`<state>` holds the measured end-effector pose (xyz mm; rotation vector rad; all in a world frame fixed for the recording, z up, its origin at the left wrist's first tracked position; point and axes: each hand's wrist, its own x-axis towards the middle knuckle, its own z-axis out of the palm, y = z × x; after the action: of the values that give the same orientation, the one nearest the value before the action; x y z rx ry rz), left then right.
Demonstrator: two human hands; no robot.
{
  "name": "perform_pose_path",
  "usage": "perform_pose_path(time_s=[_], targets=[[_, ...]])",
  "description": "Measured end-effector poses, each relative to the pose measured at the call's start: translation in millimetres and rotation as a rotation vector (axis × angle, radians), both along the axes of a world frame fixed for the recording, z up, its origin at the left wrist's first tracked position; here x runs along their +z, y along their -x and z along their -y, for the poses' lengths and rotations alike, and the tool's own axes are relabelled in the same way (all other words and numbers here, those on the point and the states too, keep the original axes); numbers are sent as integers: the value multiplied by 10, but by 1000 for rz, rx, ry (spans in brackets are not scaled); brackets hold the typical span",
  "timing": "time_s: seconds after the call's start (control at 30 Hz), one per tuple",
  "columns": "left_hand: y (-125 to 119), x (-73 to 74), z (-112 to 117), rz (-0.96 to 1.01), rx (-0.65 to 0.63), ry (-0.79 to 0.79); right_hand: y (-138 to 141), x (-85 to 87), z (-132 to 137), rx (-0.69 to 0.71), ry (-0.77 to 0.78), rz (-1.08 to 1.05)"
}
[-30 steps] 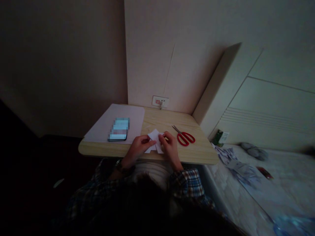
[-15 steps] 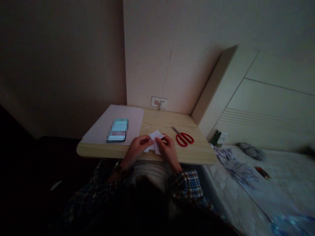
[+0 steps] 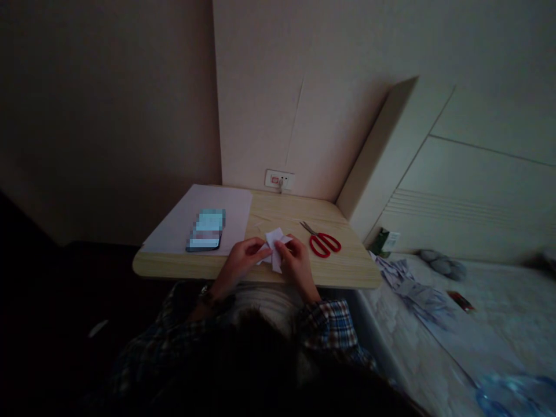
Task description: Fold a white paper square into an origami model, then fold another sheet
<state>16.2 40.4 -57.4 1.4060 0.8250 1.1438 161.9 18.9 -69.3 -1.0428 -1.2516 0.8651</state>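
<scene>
A small folded piece of white paper (image 3: 274,236) is held between both my hands, above the front part of the wooden table. My left hand (image 3: 241,258) pinches it from the left with thumb and fingers. From the right, my right hand (image 3: 297,262) grips it, thumb pressed on top. Several flaps of the paper stick out between the hands. Red-handled scissors (image 3: 322,242) lie right of my right hand, blades pointing to the back left. Left of my left hand, a phone (image 3: 207,230) with a lit, blurred screen rests on a large white sheet (image 3: 234,202).
The wooden table (image 3: 299,208) stands against the wall, under a power socket (image 3: 279,179). To the right is a bed (image 3: 499,295) with crumpled papers (image 3: 417,295), a grey bundle (image 3: 442,264) and a bluish clear plastic item (image 3: 516,396). A white scrap (image 3: 98,328) lies on the dark floor.
Both hands keep hold of the folded paper, and its lower flaps look slightly shifted. The whole view has moved a little. Scissors and phone stay in place.
</scene>
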Motion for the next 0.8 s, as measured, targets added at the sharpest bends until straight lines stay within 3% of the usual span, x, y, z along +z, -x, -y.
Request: perform_pose_path(time_s=[0.2, 0.4, 0.8], targets=[[5, -2, 6, 38, 58, -3, 19, -31, -10, 113, -3, -77], [6, -20, 1, 158, 206, 10, 34, 112, 82, 209, -42, 19], [-4, -31, -14, 167, 217, -129, 8, 60, 54, 220, -48, 100]])
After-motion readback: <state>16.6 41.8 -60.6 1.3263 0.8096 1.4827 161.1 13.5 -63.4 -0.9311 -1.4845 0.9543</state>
